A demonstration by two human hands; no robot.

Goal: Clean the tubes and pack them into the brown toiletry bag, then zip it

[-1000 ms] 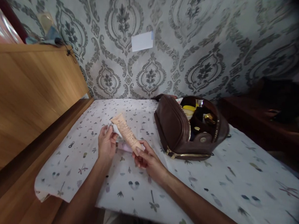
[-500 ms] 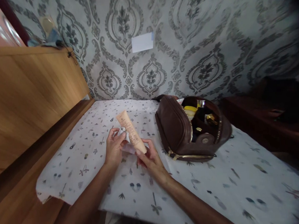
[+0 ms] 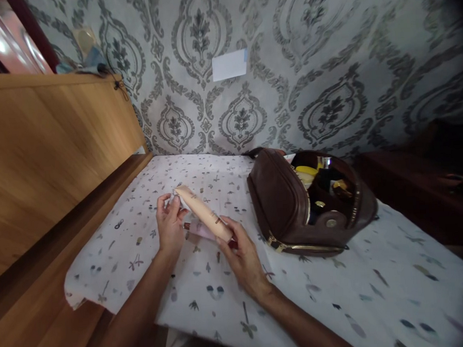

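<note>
A peach-coloured squeeze tube point(image 3: 204, 213) with small printing slants over the table, its flat end up and to the left. My right hand point(image 3: 244, 258) grips its lower right end between thumb and fingers. My left hand point(image 3: 169, 228) is closed by the tube's flat end, pinching a crumpled white wipe or cloth point(image 3: 177, 198) against it; most of the wipe is hidden by the fingers. Behind and below the tube shows a pale pink bottle or tube point(image 3: 198, 229) with a dark end; whether it lies on the table I cannot tell.
To the right stands a dark brown toiletry bag point(image 3: 279, 197), unzipped, with a yellow-lidded item point(image 3: 306, 170) and other containers inside. A patterned white cloth point(image 3: 142, 240) covers the table. A wooden panel point(image 3: 58, 131) borders the left, and a patterned wall rises behind.
The peach tube has tilted flatter and turned, showing another side. My left hand has slid to its flat end with the wipe. The view has shifted slightly left.
</note>
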